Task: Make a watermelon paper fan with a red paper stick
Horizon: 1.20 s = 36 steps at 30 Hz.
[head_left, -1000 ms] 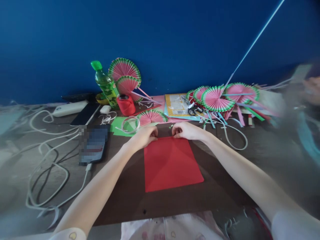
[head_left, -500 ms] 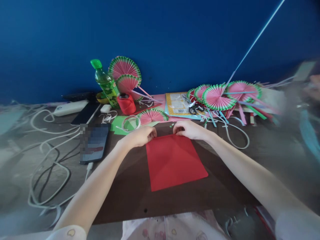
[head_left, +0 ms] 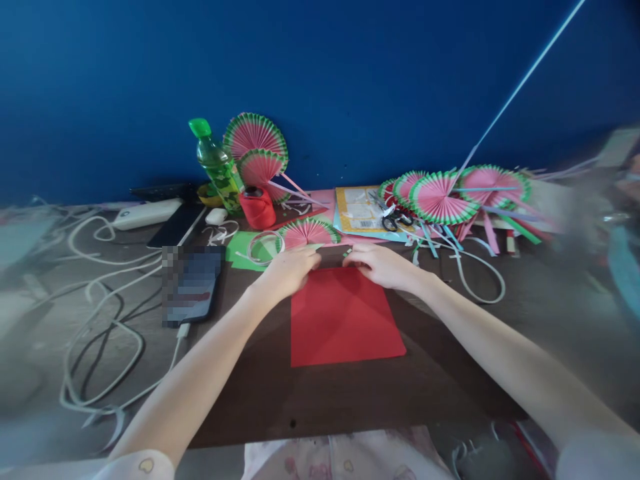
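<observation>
A sheet of red paper lies on the dark tabletop in front of me, its far edge between my two hands. My left hand has its fingers curled in and closed on the far left corner of the sheet. At the far right corner, my right hand is closed too, fingers bent down on the paper's edge. The fingertips of both hands are partly hidden. Just beyond them lies a pink folded paper fan with a green rim.
At the back left stand a green bottle, a red ribbon roll and pink fans. Scissors and more fans lie back right. A phone and looped white cables are at left.
The red paper's near edge has moved away from me and the sheet lies straighter. Both hands have shifted slightly, still at its far edge. The view has moved a little.
</observation>
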Motion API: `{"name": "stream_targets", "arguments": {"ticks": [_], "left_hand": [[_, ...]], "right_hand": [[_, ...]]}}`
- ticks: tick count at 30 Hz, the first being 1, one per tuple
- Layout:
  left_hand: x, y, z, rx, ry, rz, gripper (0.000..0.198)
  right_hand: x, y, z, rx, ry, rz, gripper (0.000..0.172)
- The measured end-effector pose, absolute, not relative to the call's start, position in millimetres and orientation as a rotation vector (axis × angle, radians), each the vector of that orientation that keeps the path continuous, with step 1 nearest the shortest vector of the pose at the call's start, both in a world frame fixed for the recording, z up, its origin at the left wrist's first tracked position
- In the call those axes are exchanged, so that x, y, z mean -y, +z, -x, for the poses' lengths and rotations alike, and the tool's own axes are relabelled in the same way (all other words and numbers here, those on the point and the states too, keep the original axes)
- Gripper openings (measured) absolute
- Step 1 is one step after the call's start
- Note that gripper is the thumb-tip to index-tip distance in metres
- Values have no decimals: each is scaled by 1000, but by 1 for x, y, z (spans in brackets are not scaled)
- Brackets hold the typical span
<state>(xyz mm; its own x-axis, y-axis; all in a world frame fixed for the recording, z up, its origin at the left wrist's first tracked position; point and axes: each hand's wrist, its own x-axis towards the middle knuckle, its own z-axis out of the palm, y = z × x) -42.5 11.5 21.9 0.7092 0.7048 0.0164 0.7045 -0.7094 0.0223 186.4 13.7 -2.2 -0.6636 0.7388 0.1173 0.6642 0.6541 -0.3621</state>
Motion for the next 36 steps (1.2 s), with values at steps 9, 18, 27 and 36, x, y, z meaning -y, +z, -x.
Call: {"name": "stream_targets", "arguments": {"ticks": [9,18,27,36], "left_hand": [[14,19,27,-1421,-49,-3085,21],[19,24,26,-1573,-244,-2982,28],[-8,16,43,-1425,148,-2730,12],[-12,9,42,-1292,358,-2452,20]], "right_hand": [[0,-1,-183,2745,146,1178,35],[4,17,-177,2780,264,1384,40],[-19,13,-180,2556,704,1332,17],[-20,7,-177,2417,923,1371,10]]}}
